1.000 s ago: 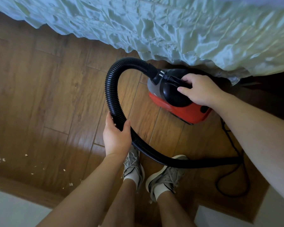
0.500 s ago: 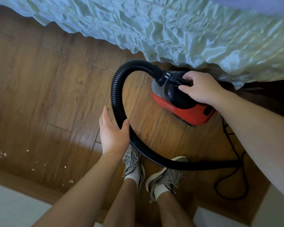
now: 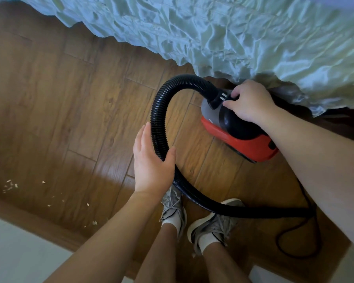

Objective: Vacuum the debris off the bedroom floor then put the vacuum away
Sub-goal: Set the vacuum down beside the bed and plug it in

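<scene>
A red and black canister vacuum (image 3: 241, 139) sits on the wooden floor against the bed's edge. My right hand (image 3: 249, 103) lies on its top front, fingers curled onto the black handle beside the hose joint. The black ribbed hose (image 3: 157, 111) arcs left from the joint, runs down past my feet and off to the right. My left hand (image 3: 151, 166) holds the hose in its lower bend, thumb on the right side and fingers along the left. Pale crumbs of debris (image 3: 10, 185) lie scattered on the floor at the lower left.
A crumpled pale blue-green bed cover (image 3: 233, 37) hangs over the floor along the top. The black power cord (image 3: 294, 248) loops at the lower right. My grey shoes (image 3: 213, 223) stand under the hose. A white surface (image 3: 18, 252) borders the wood at bottom left.
My right hand slid forward over the vacuum's top to the hose joint. My left hand shifted a little up the hose, its fingers now straighter.
</scene>
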Demonstrator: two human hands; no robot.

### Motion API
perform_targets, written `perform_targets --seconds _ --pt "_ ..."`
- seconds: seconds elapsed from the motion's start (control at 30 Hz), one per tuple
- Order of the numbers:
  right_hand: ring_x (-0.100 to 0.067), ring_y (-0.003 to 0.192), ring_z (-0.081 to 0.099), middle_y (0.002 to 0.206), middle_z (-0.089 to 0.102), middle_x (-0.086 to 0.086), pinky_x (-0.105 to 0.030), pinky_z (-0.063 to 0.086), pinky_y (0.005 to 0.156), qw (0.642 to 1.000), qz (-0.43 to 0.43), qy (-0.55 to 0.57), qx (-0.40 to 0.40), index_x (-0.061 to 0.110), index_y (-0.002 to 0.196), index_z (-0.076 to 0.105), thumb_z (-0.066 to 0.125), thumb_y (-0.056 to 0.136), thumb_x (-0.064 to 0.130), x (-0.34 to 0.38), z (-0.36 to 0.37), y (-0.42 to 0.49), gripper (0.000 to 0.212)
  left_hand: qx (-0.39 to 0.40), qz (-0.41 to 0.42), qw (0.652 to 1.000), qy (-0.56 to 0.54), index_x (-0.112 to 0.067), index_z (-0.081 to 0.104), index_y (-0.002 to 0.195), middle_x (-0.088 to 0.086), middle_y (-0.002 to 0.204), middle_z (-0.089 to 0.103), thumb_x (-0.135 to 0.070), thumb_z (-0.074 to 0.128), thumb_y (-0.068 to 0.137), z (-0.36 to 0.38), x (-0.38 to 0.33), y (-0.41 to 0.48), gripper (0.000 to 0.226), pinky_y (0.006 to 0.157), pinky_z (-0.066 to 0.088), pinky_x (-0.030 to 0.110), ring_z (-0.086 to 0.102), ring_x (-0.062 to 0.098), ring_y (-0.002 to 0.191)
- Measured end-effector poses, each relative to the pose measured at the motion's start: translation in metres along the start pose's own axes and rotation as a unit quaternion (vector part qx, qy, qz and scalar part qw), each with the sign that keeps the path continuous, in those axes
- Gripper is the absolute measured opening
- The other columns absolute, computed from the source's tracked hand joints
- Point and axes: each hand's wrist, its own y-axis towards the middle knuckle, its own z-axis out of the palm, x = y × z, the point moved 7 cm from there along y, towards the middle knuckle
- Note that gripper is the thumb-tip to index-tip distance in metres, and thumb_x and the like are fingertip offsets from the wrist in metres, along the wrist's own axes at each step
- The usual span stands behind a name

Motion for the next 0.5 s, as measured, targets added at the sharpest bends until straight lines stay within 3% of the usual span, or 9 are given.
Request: perform_targets --seconds 0.13,0.27,0.5 --pt "-0.032 0.087 0.061 0.092 0.065 -0.012 -0.043 0.052 0.08 1.0 0.004 0.022 -0.009 0.004 0.088 0.073 0.071 0.089 0.038 -0.005 -0.008 -0.006 0.034 0.006 0.001 1.0 -0.004 -0.02 0.025 0.159 -0.003 0.161 0.032 -0.025 0.071 0.093 0.004 -0.005 0.002 0.08 0.122 0.027 0.035 0.027 0.011 0.15" --pt "-0.029 0.097 0.064 0.1 0.071 -0.009 -0.044 0.051 0.09 0.996 0.004 0.077 -0.033 0.008 0.099 0.074 0.071 0.089 0.036 -0.008 -0.025 -0.019 0.031 0.015 0.006 1.0 -0.001 -0.021 0.025 0.159 -0.004 0.159 0.035 -0.025 0.071 0.093 0.009 -0.017 0.002 0.08 0.122 0.031 0.04 0.029 0.011 0.149" --pt "-0.016 0.096 0.058 0.098 0.065 0.004 -0.027 0.041 0.083 0.985 0.016 0.157 -0.07 0.013 0.107 0.073 0.069 0.091 0.038 -0.036 -0.061 -0.051 0.03 0.042 0.017 0.999 -0.002 -0.022 0.023 0.16 -0.005 0.162 0.03 -0.028 0.07 0.094 0.019 -0.051 -0.004 0.081 0.123 0.026 0.034 0.024 0.01 0.151"
